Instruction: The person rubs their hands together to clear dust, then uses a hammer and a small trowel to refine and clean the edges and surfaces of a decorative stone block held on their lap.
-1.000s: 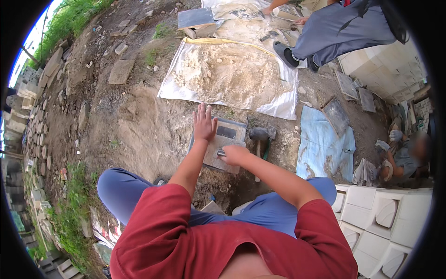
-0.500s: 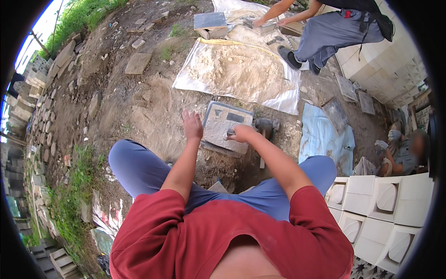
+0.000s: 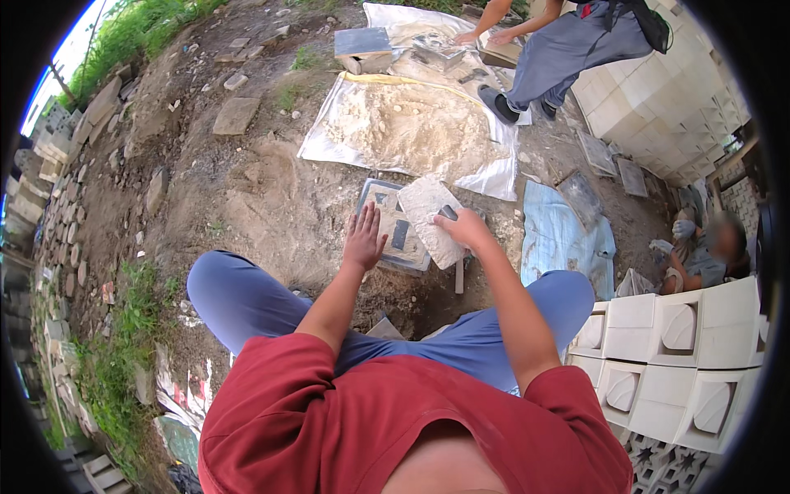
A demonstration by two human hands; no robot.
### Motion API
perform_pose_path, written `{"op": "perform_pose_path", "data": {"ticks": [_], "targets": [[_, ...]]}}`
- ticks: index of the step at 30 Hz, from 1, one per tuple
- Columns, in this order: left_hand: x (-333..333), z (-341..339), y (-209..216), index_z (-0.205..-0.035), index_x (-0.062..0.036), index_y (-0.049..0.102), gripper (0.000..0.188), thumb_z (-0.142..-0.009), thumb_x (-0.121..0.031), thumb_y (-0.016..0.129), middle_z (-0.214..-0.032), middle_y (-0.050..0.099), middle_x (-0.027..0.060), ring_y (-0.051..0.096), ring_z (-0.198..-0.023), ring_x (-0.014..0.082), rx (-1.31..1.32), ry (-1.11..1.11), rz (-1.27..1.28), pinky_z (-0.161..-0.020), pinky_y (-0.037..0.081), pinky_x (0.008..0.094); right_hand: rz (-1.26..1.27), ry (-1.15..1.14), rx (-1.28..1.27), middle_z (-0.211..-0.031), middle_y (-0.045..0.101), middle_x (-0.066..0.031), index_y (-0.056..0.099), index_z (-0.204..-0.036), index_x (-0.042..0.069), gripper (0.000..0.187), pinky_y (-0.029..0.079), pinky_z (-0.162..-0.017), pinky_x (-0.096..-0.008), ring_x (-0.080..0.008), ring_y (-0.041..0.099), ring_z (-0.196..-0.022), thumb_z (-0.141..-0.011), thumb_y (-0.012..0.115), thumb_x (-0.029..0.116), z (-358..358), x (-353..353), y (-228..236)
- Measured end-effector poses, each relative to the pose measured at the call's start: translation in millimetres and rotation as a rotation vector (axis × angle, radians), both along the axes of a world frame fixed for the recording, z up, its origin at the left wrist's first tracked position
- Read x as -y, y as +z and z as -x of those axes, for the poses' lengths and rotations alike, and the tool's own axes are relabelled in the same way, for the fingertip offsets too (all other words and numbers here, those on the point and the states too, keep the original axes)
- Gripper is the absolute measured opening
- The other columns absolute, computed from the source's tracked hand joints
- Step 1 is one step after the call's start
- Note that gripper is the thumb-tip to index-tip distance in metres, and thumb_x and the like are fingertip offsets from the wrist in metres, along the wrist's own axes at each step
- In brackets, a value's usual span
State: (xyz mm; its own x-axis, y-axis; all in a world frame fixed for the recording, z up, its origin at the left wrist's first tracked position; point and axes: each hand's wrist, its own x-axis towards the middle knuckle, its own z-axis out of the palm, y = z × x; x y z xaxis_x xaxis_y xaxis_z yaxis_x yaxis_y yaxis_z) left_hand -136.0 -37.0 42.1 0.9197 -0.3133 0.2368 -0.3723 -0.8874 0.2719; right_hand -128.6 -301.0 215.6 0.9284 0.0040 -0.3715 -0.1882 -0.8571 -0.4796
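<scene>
Right grip (image 3: pixel 465 228) clasping rough slab (image 3: pixel 432 218), perhaps concrete

Bare dirt ground (image 3: pixel 230 189) lay in daylight, a sand heap on white plastic sheet (image 3: pixel 411 132) beyond the hands, stacked white blocks (image 3: pixel 683 346) rightward, grass (image 3: pixel 123 33) far left.

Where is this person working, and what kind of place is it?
It looks like an outdoor yard where decorative blocks get made. You can see a pile of sandy mix on a plastic sheet, stacked white cast blocks, and a flat block mould on bare dirt.
</scene>
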Motion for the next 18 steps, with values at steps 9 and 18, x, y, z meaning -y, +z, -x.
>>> {"op": "perform_pose_path", "data": {"ticks": [9, 18], "targets": [[0, 8, -22, -0.164, -0.0087, 0.023, 0.071, -0.106, -0.048, 0.036, -0.173, 0.014, 0.0120, 0.012, -0.159, 0.0296, -0.066, -0.002, -0.012, -0.128, 0.009, 0.0480, -0.308, -0.272, -0.091, -0.075, 0.067, -0.0144, 0.068, -0.108, -0.009, 0.060, 0.051, -0.051, -0.0388, -0.0228, 0.062, -0.054, -0.089, 0.074, 0.047, 33, -8, -20], [2, -4, -7, -0.151, -0.0069, 0.047, 0.060, -0.109, -0.046, 0.028, -0.169, 0.024, 0.0141, 0.016, -0.158, 0.0312, -0.189, 0.015, 0.234, -0.128, 0.007, 0.0498, -0.605, -0.477, -0.066, -0.066, 0.057, -0.0050, 0.063, -0.088, 0.000, 0.041, 0.041, -0.042, -0.0357, -0.0159, 0.050, -0.043, -0.095, 0.069, 0.040, 48, -38, -53]]}}
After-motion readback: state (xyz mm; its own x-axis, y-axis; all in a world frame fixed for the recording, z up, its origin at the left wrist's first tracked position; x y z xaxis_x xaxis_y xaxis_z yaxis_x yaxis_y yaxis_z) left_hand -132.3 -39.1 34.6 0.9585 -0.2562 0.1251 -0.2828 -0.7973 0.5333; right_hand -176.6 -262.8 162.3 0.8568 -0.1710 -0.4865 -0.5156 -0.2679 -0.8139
